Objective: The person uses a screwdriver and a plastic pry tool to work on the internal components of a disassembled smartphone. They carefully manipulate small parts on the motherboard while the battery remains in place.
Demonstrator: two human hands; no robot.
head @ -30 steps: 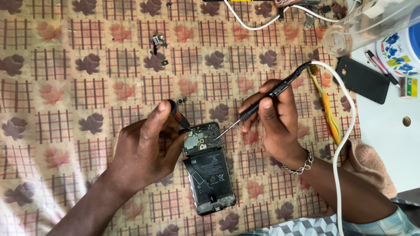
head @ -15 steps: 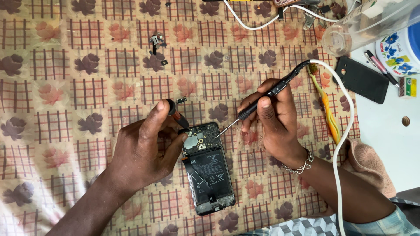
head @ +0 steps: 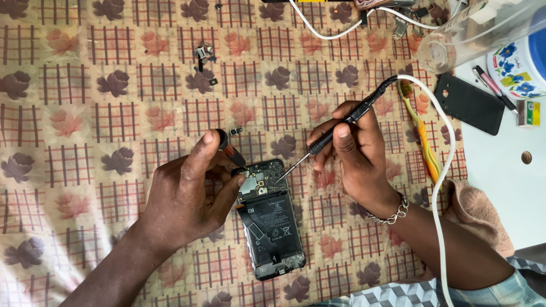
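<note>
Cloth (head: 85, 85) with a floral check covers the table, a few small metal parts (head: 203, 54) lying loose near its top. My left hand (head: 187, 193) curls around a red-handled tool (head: 229, 152), thumb pressed on the opened phone (head: 270, 227). That phone lies back-up with its circuit board exposed, long axis running almost straight away from me, board end farthest. My right hand (head: 355, 153) pinches a soldering iron (head: 324, 139) like a pen, tip slanting down-left onto the board. Farther right lie a clear plastic jar (head: 483, 31) on its side, contents unclear, and a flowered tub (head: 520, 65).
</note>
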